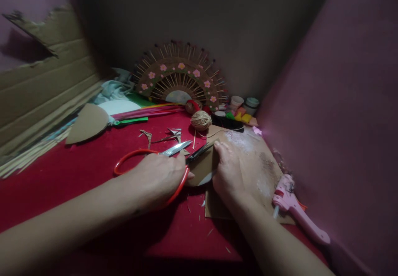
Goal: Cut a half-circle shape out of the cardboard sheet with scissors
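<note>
My left hand (157, 174) is closed around a pair of scissors with red loop handles (122, 162). Their blades are spread apart; the silver one points up and right, while a dark one lies along the cardboard piece (202, 167). That piece is brown with a curved lower edge and a pale strip on it. My right hand (228, 174) grips its right side, thumb uppermost, with some fingers hidden behind. Cardboard scraps (177, 135) lie on the red cloth just beyond the blades.
A cardboard sheet (220, 205) lies under my right hand, a pink glue gun (298, 211) at its right edge. Twine balls (201, 120), a flowered stick fan (182, 66) and small paint pots (251, 105) stand behind. Left are a rounded cardboard piece (88, 124) and thin sticks (37, 153).
</note>
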Demonstrator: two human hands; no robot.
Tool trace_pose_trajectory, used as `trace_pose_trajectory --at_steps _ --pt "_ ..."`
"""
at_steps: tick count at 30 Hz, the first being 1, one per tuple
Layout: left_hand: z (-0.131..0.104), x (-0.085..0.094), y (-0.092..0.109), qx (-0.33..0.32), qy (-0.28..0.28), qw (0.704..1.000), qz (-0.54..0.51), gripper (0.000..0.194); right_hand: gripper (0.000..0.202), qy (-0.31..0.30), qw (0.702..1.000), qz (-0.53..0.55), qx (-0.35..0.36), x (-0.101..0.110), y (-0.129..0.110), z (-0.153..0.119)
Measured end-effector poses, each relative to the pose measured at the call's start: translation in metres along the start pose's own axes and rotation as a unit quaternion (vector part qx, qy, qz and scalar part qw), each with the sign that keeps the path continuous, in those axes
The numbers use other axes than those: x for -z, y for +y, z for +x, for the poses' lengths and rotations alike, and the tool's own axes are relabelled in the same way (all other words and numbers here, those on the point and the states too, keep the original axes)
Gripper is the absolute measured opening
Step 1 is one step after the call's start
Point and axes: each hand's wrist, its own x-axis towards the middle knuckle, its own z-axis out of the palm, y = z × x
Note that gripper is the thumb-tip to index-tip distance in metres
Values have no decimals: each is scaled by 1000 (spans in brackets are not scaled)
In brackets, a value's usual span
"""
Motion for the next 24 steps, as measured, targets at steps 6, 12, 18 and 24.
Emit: trace_pose_trajectory --at_steps 6,12,18,24 --pt "1 2 3 16 4 1000 10 43 23 17 1000 -22 -1 -4 -5 -3" --pt "1 5 6 24 -13 998 63 48 22 -4 1000 6 -26 -2 -2 -3" --pt "-1 3 4 1 2 999 53 46 19 -19 994 83 -67 0 8 -1" --pt "-1 -3 -2 -23 19 999 27 43 18 -11 997 66 -49 -3 2 -2"
